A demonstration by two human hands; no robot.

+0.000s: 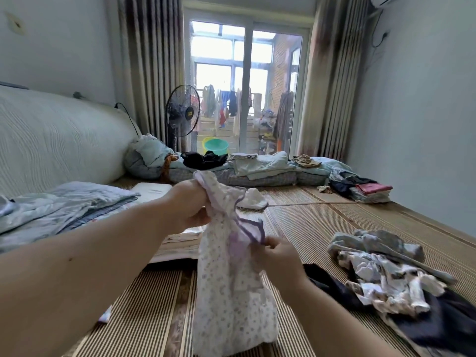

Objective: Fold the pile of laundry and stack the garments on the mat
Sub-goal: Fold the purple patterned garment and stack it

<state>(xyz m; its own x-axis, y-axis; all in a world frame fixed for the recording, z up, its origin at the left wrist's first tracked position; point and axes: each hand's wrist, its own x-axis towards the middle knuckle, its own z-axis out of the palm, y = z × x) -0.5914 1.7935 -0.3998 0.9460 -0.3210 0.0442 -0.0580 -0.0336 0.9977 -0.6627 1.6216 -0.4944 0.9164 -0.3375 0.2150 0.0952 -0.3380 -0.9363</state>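
A small white garment [231, 287] with a tiny floral print and purple trim hangs upright in front of the person, its lower end reaching down toward the striped woven mat [309, 228]. The left hand [192, 204] holds it up with its grip closed around the bunched top edge. The right hand [277, 253], lower and just beside the cloth, has its grip pinching the purple-trimmed edge between fingertips.

To the right on the mat lies the unfolded laundry pile [391, 276]: a grey piece on top at the back, a white patterned piece in the middle, dark cloth beneath and in front. Behind the held garment a flat folded piece [177, 243] rests on the mat.

Farther back on the right sits a small stack of folded clothes [371, 193]. Bedding [56, 204] lies at the left against a pale padded headboard [51, 140]. A standing fan [183, 112] is near the glass balcony door [247, 86].
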